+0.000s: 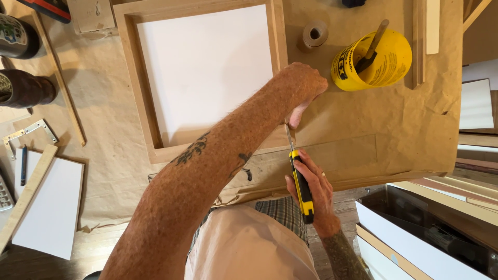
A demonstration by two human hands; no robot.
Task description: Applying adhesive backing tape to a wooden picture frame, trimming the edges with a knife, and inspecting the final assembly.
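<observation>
Knife work is under way at the near edge of the paper-covered surface (394, 129): the right hand (311, 192) has its fingers wrapped tight around a yellow-and-black utility knife (301, 184), blade pointing away from the body and meeting the near right corner of a wooden frame (129, 78) backed with a white panel (205, 70). The left hand (303, 85) reaches across, fingers curled and pressing down by the frame's right rail just beyond the blade; whether it grips anything I cannot tell. By my reading the frame is assembled and the panel seated, so trimming at this corner is what remains. A yellow plastic cup (373, 62) with a brush and a tape roll (314, 35) sit toward the far right corner.
</observation>
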